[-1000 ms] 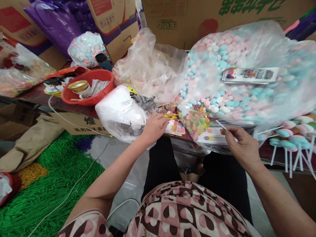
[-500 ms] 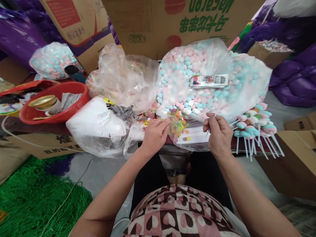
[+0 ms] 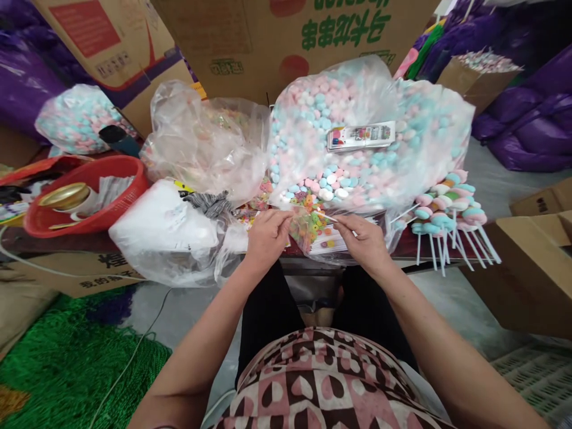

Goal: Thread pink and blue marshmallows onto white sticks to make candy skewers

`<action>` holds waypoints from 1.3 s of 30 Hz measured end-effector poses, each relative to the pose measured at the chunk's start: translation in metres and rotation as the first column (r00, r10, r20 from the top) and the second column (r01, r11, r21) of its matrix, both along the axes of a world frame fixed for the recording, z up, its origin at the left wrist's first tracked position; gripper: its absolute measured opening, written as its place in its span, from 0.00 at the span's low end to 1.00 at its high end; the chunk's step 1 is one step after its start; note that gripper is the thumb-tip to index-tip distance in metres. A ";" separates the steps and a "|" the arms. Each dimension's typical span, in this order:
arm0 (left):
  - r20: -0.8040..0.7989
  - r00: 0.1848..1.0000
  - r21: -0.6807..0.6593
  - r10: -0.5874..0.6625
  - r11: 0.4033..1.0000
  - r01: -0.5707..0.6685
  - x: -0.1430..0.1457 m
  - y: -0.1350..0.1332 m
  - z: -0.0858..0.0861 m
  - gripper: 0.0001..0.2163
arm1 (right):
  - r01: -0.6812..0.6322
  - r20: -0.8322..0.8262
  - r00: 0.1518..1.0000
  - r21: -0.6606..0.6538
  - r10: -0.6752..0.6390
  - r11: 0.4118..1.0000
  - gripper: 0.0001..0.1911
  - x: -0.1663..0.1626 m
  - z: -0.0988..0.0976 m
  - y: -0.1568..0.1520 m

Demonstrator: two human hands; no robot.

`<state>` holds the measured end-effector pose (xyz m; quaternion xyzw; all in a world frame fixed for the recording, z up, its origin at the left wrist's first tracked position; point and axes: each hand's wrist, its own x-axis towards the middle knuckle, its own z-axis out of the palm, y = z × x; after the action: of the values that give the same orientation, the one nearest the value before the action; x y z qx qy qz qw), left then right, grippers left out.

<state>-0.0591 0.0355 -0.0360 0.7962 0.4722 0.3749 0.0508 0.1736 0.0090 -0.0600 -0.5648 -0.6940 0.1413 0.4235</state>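
Observation:
My right hand (image 3: 365, 239) pinches a thin white stick (image 3: 327, 217), its free end aimed left over a pile of colourful gummy candies (image 3: 316, 223). My left hand (image 3: 267, 239) is at the left side of that pile, thumb and fingers pressed together; what they hold, if anything, is hidden. Below the gummies lies a bundle of white sticks (image 3: 333, 244), partly covered by clear plastic. Behind my hands rests a large clear bag of pink, blue and white marshmallows (image 3: 328, 185). Finished-looking marshmallow skewers (image 3: 447, 205) lie heaped to the right, sticks over the table edge.
Printed wrappers (image 3: 361, 136) lie on the marshmallow bag. On the left are a white plastic bag (image 3: 165, 232) and a red basin (image 3: 138, 179) holding a golden bowl (image 3: 65, 195). Cardboard boxes (image 3: 250, 53) stand behind; an open carton (image 3: 527, 262) stands at right.
My right hand has moved left with the stick, from beside the skewers to the gummy pile. My left hand stays near the gummies. The whole view has shifted slightly.

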 end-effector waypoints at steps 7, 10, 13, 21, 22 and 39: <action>-0.064 0.987 -0.045 0.145 0.988 -0.148 -0.046 -0.004 -0.006 0.08 | 0.083 0.548 0.835 -0.025 -0.055 0.996 0.19 0.012 -0.028 0.012; -0.124 0.981 -0.097 0.148 0.982 -0.161 -0.056 -0.010 -0.016 0.08 | 0.056 0.526 0.850 -0.016 -0.039 0.998 0.19 0.013 -0.034 0.012; -0.204 0.972 -0.145 0.120 0.978 -0.152 -0.058 -0.014 -0.026 0.08 | 0.053 0.438 0.897 0.022 -0.058 0.998 0.18 0.013 -0.036 0.008; -0.473 0.866 -0.207 0.161 0.935 -0.287 -0.050 -0.006 -0.036 0.10 | 0.016 0.232 0.971 0.186 -0.059 0.983 0.12 0.012 -0.024 -0.018; -0.475 0.865 -0.222 0.158 0.930 -0.293 -0.050 -0.003 -0.036 0.09 | 0.008 0.210 0.976 0.195 -0.050 0.981 0.12 0.009 -0.020 -0.021; 0.052 0.982 0.083 0.179 0.980 -0.183 -0.046 -0.004 -0.034 0.13 | -0.249 -0.496 0.865 -0.286 0.080 0.925 0.15 -0.068 0.016 -0.039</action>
<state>-0.1053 0.0315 -0.0695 0.7427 0.5247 0.4159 -0.0080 0.1056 -0.0302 -0.0442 -0.5151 -0.5799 0.4292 0.4628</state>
